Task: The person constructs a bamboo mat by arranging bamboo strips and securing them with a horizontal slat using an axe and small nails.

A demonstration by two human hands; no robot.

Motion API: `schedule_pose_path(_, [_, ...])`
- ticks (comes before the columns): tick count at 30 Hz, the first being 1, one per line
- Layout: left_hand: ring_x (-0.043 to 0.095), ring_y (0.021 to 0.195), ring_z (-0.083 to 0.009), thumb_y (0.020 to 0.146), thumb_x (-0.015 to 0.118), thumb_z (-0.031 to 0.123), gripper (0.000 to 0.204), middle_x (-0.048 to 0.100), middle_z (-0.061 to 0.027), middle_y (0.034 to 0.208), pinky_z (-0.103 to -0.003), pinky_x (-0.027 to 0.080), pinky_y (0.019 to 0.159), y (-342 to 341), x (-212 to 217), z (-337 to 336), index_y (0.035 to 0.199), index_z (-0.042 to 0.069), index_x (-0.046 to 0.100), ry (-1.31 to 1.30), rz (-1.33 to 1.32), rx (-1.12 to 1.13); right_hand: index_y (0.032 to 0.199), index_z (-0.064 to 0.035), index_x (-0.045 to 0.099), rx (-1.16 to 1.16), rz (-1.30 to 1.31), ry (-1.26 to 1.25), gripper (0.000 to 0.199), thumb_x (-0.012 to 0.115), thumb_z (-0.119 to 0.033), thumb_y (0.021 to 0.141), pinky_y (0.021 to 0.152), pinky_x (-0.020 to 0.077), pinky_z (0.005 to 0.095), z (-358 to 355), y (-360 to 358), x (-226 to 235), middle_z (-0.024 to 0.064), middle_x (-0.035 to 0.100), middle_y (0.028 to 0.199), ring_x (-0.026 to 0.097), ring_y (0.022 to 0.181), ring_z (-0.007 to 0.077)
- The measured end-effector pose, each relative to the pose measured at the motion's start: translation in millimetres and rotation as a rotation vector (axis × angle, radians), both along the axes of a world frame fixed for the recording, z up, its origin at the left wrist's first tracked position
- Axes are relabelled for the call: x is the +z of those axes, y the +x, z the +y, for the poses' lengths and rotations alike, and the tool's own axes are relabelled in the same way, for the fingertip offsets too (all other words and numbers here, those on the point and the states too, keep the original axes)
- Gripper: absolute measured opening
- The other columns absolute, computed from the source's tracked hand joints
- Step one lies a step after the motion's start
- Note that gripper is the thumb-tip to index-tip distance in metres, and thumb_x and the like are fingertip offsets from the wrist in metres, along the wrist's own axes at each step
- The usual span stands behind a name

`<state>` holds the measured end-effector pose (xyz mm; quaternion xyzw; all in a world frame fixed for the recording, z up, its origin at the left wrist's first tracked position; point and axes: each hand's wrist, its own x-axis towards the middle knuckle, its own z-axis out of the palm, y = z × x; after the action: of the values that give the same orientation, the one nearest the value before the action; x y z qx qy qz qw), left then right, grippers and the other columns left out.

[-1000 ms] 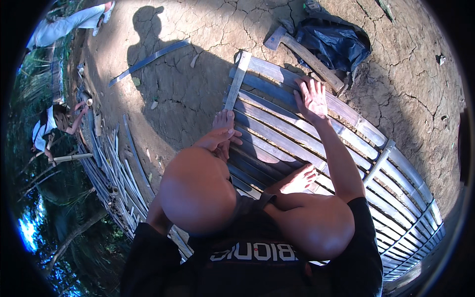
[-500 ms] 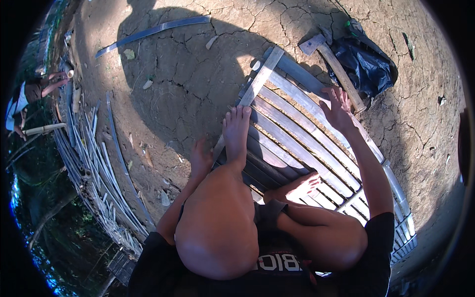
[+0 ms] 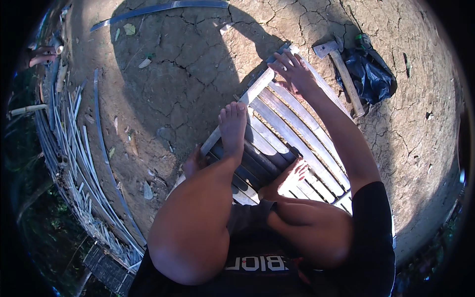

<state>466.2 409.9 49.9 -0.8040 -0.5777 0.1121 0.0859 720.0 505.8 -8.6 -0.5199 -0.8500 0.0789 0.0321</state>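
Note:
I sit on a panel of bamboo slats (image 3: 309, 132) lying on the ground, with a light crossbar (image 3: 259, 88) along its far left end. My right hand (image 3: 297, 76) is open, its fingers spread over the crossbar's far end and the slat tips. My left hand (image 3: 192, 162) is low beside the panel's left edge, near the crossbar's near end. Its fingers are partly hidden and shaded, so I cannot see whether it grips anything. My left bare foot (image 3: 232, 123) rests at the crossbar; my right foot (image 3: 287, 179) lies on the slats.
A hammer-like tool with a wooden handle (image 3: 347, 81) lies by a black plastic bag (image 3: 366, 74) at the far right. A long strip (image 3: 158, 11) lies on cracked earth. Bamboo poles and thin strips (image 3: 81, 168) are piled left. Another person's legs (image 3: 42, 55) show at far left.
My right hand has moved left from the panel's right edge to the crossbar's far end. My left hand has shifted slightly nearer, and the view has tilted, showing less of the other person.

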Motion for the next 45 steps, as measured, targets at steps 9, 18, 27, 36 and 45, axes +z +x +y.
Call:
schedule_pose_path(9, [0.053, 0.102, -0.0253, 0.086, 0.056, 0.008, 0.023, 0.050, -0.0089, 0.104, -0.040, 0.045, 0.087, -27.6, -3.3, -3.5, 0.107, 0.010, 0.048, -0.043, -0.182, 0.106, 0.138, -0.0278, 0.056, 0.081, 0.231, 0.038, 0.051, 0.067, -0.025, 0.089, 0.113, 0.0339, 0.0480, 19.9, -16.2, -6.5, 0.0116, 0.048, 0.144, 0.039, 0.137, 0.0343])
schedule_pose_path(18, [0.060, 0.113, -0.0386, 0.083, 0.074, 0.017, 0.046, 0.064, -0.0189, 0.120, -0.047, 0.048, 0.097, -178.5, 2.9, -136.6, 0.124, 0.003, 0.060, -0.199, -0.646, 0.561, 0.138, -0.0212, 0.058, 0.149, 0.230, 0.058, 0.046, 0.063, -0.017, 0.092, 0.111, 0.0361, 0.0466, 20.5, 2.3, -1.7, 0.0137, 0.047, 0.145, 0.043, 0.134, 0.0337])
schedule_pose_path(27, [0.056, 0.125, -0.0380, 0.086, 0.069, 0.015, 0.044, 0.061, -0.0188, 0.130, -0.046, 0.045, 0.105, -177.8, -1.5, -143.2, 0.128, 0.004, 0.059, -0.159, -0.594, 0.566, 0.138, -0.0232, 0.059, 0.107, 0.343, 0.002, 0.047, 0.066, -0.014, 0.093, 0.108, 0.0397, 0.0440, 15.6, -3.4, -3.4, 0.0144, 0.049, 0.143, 0.045, 0.133, 0.0342])
schedule_pose_path(36, [0.057, 0.124, -0.0364, 0.087, 0.069, 0.016, 0.045, 0.063, -0.0185, 0.128, -0.045, 0.046, 0.105, -173.9, -6.6, -146.4, 0.129, 0.004, 0.060, -0.169, -0.590, 0.565, 0.139, -0.0238, 0.057, 0.108, 0.372, 0.009, 0.048, 0.066, -0.015, 0.093, 0.108, 0.0404, 0.0419, 13.8, -1.0, -4.9, 0.0136, 0.048, 0.144, 0.044, 0.134, 0.0342])
schedule_pose_path(45, [0.057, 0.125, -0.0323, 0.084, 0.072, 0.020, 0.050, 0.064, -0.0133, 0.129, -0.043, 0.050, 0.100, -180.3, -10.3, -142.5, 0.132, 0.012, 0.061, -0.280, -0.530, 0.631, 0.139, -0.0244, 0.057, 0.089, 0.352, -0.048, 0.046, 0.064, -0.017, 0.094, 0.111, 0.0384, 0.0455, 14.5, -4.1, 0.8, 0.0148, 0.047, 0.145, 0.042, 0.136, 0.0357])
